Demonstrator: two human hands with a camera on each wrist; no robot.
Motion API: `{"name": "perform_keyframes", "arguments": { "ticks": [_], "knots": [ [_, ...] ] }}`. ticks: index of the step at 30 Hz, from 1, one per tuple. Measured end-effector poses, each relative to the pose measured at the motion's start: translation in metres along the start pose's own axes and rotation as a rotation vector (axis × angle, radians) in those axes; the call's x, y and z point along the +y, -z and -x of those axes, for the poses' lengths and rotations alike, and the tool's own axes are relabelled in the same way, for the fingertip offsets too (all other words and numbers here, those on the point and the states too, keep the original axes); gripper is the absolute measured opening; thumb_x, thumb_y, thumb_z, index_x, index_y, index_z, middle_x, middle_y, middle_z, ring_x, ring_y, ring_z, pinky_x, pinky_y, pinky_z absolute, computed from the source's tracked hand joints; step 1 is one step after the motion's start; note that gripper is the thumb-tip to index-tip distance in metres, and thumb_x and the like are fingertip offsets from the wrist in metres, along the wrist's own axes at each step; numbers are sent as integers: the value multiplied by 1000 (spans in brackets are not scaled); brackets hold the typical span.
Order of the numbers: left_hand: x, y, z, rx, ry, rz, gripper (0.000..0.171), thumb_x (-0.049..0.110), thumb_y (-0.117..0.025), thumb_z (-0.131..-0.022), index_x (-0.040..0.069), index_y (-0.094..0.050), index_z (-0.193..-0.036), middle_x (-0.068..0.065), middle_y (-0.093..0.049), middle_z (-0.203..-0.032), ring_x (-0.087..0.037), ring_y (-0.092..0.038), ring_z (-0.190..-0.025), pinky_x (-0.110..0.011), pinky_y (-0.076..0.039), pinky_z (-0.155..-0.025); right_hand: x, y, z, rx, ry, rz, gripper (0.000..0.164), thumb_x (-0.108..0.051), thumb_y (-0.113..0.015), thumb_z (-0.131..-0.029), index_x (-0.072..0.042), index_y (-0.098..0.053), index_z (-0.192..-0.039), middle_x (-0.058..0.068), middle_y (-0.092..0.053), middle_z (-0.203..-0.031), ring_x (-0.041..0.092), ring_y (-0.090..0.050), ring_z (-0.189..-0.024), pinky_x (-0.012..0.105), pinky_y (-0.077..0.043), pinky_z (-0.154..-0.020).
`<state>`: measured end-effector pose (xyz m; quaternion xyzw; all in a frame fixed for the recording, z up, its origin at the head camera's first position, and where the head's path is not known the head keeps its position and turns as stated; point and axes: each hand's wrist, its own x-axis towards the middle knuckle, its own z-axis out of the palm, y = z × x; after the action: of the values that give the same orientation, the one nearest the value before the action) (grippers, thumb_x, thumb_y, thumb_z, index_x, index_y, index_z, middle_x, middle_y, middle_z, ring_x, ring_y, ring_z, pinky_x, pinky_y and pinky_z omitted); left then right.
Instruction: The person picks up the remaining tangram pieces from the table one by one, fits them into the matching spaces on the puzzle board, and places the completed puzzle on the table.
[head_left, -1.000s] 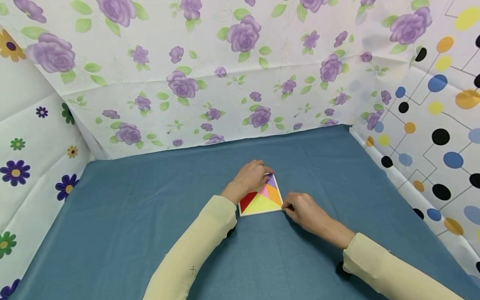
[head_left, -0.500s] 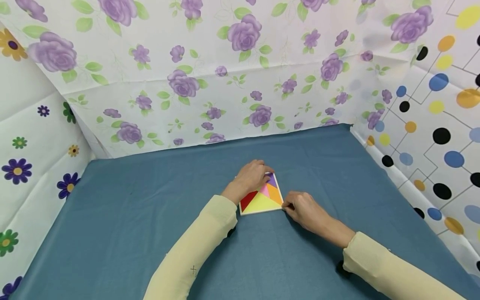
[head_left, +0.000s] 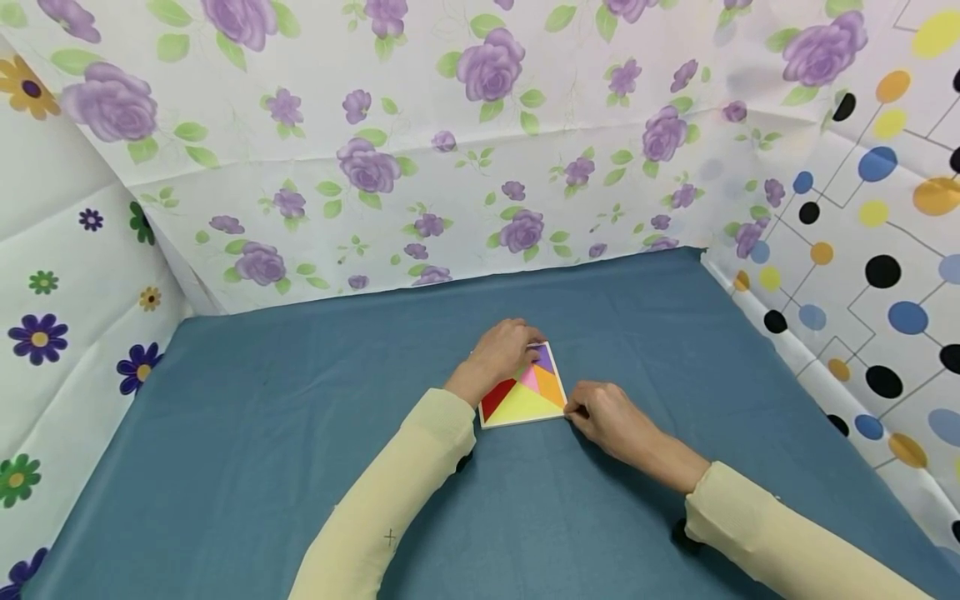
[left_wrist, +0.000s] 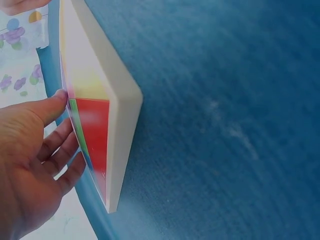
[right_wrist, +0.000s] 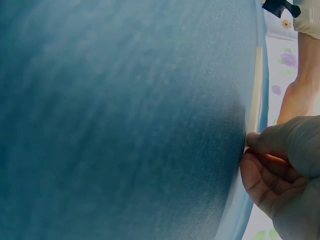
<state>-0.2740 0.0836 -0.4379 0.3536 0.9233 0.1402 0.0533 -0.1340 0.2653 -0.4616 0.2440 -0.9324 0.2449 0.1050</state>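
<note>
A square tangram puzzle (head_left: 522, 405) lies on the blue cloth in the head view, its red, yellow, orange, pink, green and purple pieces set in a white frame. My left hand (head_left: 501, 357) reaches over its left side and hides part of it. In the left wrist view, the thumb and bent fingers of that hand (left_wrist: 32, 160) hold the frame's far edge. At the near right corner, my right hand (head_left: 611, 421) pinches the frame between thumb and index finger. The right wrist view catches only the pale side of the frame (right_wrist: 256, 95) beside this hand (right_wrist: 285, 165).
Blue cloth (head_left: 262, 433) covers the table all round the puzzle. Behind it stands a backdrop with purple flowers (head_left: 367, 167). A daisy-print sheet (head_left: 75, 275) borders the left side, and a dotted sheet (head_left: 862, 233) the right.
</note>
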Motion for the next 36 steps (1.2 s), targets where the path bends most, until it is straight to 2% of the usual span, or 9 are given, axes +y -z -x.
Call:
{"name": "perform_keyframes", "arguments": {
  "ticks": [11, 25, 36],
  "knots": [
    [-2, 0, 2, 11, 8, -1, 31, 25, -63, -105, 14, -72, -132, -5, -67, -123, -23, -59, -115, -35, -49, -102, 0, 0, -1, -14, 0, -1, 15, 8, -74, -89, -6, -78, -90, 1, -67, -84, 8, -62, -72, 26, -56, -66],
    [-13, 4, 9, 32, 44, 85, 31, 20, -58, -107, 13, -70, -134, -6, -66, -132, -23, -58, -123, -38, -46, -108, -2, 3, -2, -27, -10, -2, 14, 8, -76, -89, -5, -79, -90, 1, -67, -85, 8, -62, -73, 26, -55, -65],
    [-22, 13, 18, 39, 70, 89, 32, 21, -61, -105, 12, -70, -134, -7, -67, -125, -22, -61, -114, -38, -50, -104, -1, 1, -3, -20, -17, -7, 14, 8, -77, -87, -7, -79, -89, 0, -68, -84, 7, -62, -73, 26, -56, -65]
  ]
}}
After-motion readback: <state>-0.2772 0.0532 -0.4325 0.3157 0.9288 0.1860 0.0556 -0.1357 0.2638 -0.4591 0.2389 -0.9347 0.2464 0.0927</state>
